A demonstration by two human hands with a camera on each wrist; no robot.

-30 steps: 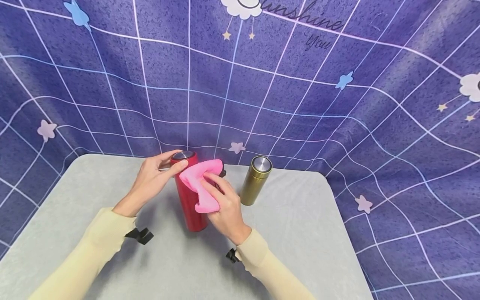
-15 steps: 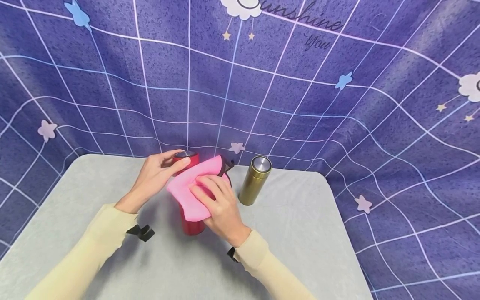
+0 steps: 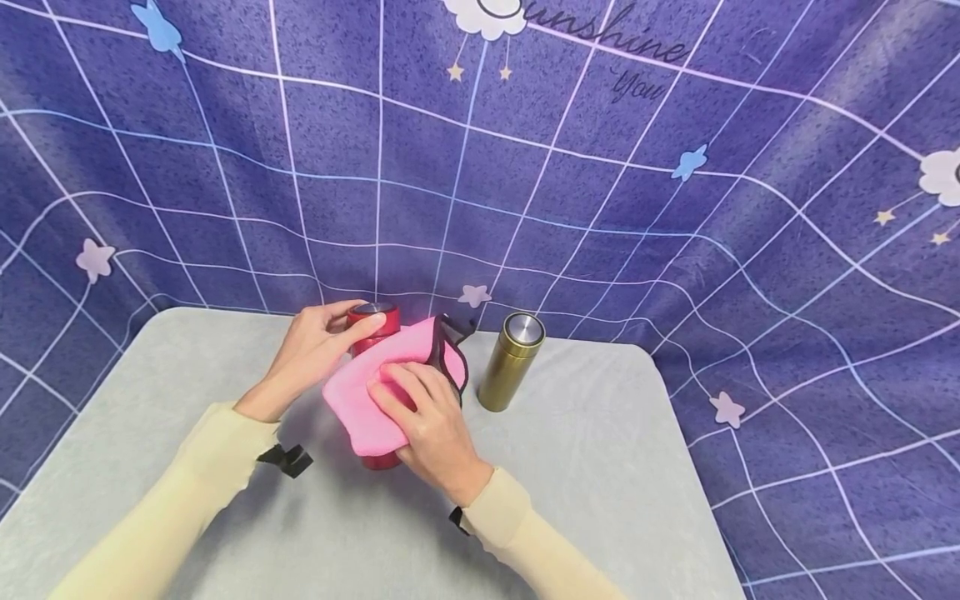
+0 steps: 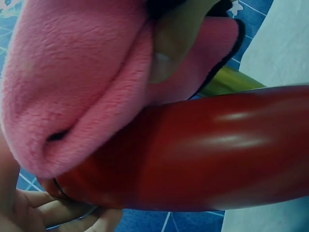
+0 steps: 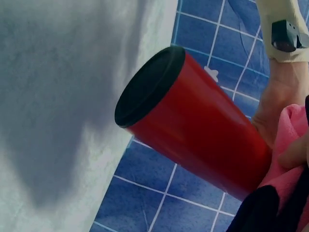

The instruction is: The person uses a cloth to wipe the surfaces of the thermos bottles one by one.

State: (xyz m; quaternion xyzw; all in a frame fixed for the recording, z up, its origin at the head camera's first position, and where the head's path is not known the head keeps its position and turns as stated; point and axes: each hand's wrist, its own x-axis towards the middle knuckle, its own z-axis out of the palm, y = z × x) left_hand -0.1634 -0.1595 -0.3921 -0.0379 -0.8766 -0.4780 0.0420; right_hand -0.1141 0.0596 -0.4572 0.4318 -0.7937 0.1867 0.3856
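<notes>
My left hand (image 3: pixel 303 354) grips a red thermos (image 4: pixel 217 154) by its lid end, thumb and fingers around the top. In the right wrist view the dark base (image 5: pixel 149 87) of the thermos shows, raised off the grey tabletop. My right hand (image 3: pixel 427 425) holds a pink cloth (image 3: pixel 363 412) with dark edging against the side of the thermos. The cloth covers most of the thermos body in the head view, leaving the lid and a bit of the lower end showing. Folds of fleecy cloth lie along the upper body in the left wrist view.
A gold thermos (image 3: pixel 506 371) with a silver top stands upright to the right of the cloth, near the table's back edge. Behind the grey table (image 3: pixel 592 500) hangs a blue curtain (image 3: pixel 570 192) with a grid and star pattern.
The cloth has spread wider over the red thermos and moved down and left along it with my right hand. My left hand keeps its grip at the lid.
</notes>
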